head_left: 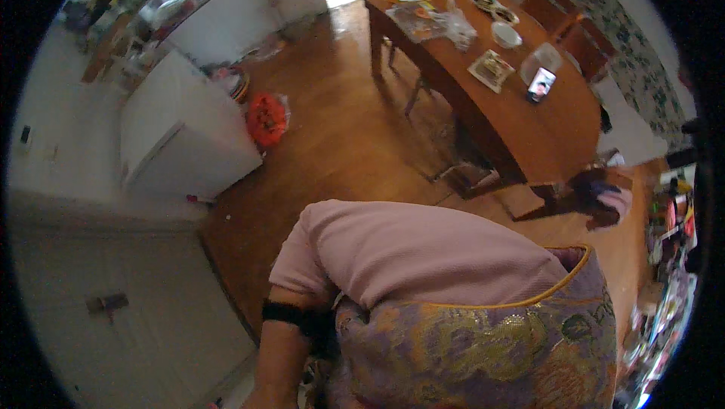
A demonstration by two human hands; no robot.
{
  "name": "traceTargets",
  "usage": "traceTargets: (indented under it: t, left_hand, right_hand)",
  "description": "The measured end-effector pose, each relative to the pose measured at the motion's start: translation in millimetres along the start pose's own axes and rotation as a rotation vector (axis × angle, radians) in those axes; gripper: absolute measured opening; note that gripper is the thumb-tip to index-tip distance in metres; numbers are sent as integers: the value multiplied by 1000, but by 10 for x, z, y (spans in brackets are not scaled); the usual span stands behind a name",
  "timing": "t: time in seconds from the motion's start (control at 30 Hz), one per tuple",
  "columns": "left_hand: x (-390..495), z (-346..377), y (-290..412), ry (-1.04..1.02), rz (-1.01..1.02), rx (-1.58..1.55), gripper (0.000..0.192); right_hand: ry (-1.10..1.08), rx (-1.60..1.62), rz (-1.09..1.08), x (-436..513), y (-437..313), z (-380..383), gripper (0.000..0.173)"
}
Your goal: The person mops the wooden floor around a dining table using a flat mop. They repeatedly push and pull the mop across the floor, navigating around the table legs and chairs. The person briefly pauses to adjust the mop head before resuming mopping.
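Note:
Neither my left hand nor my right hand is in view. A bent arm in a pink sleeve (419,250) reaches down to the bottom edge, where its hand is cut off. A black band (283,312) wraps that arm below the sleeve. A patterned brocade vest (481,346) with yellow piping fills the lower right. Beyond it stands a wooden table (555,137) holding a lit smartphone (541,85), a square dish (491,71), a white bowl (506,34), plates of food (484,1) and a clear plastic bag (457,26).
White cabinets (192,126) line the left side, with a red container (266,119) on the floor beside them. A cluttered counter (170,1) runs across the upper left. Wooden chairs (586,43) stand behind the table. Crowded shelves (671,222) are at the far right.

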State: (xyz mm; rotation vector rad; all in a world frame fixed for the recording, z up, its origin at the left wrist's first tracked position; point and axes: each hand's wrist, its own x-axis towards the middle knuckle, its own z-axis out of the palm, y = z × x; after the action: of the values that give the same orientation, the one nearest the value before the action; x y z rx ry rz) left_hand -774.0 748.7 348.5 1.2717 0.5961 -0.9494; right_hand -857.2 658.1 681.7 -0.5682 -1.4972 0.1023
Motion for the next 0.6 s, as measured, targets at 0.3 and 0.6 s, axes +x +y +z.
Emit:
traceTargets:
  t: [0.3, 0.6]
  left_hand:
    - [-278, -327, -266, 78, 9, -152, 17]
    - [-893, -525, -552, 187, -53, -231, 17]
  right_hand:
    - [-114, 342, -15, 32, 233, 59, 23]
    - [-209, 590, 26, 77, 464, 343, 26]
